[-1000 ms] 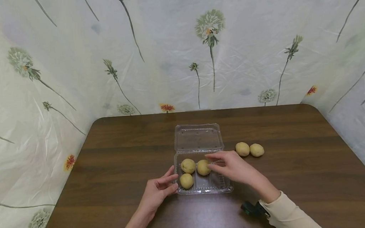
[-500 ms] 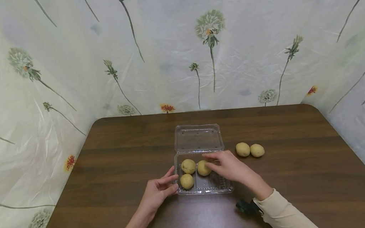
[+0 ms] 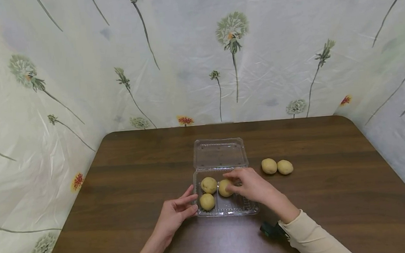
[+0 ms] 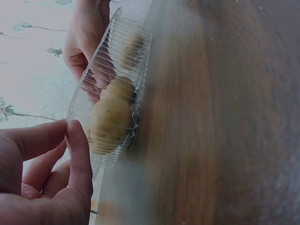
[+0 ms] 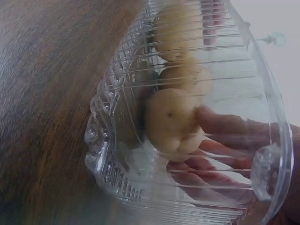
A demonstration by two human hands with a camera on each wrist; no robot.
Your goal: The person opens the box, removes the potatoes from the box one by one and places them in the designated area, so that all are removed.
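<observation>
A clear plastic clamshell container (image 3: 227, 212) lies on the table with its lid (image 3: 220, 153) folded back. Inside its left part sit two potatoes, a rear potato (image 3: 208, 185) and a front potato (image 3: 207, 201). Just right of them is a third potato (image 3: 224, 188), which my right hand (image 3: 251, 185) grips between thumb and fingers, low in the container. Seen through the ribbed wall, the right thumb (image 5: 225, 125) presses this potato's side. My left hand (image 3: 173, 214) pinches the container's left rim between thumb and finger, as the left wrist view shows.
Two more potatoes, a left one (image 3: 269, 166) and a right one (image 3: 285, 167), lie side by side on the brown wooden table (image 3: 138, 175), right of the container. A flower-patterned sheet (image 3: 183, 64) hangs behind the table and along its sides.
My right hand has shifted slightly left and its fingers have settled around the third potato. The left hand stays on the rim, and the other potatoes have not moved.
</observation>
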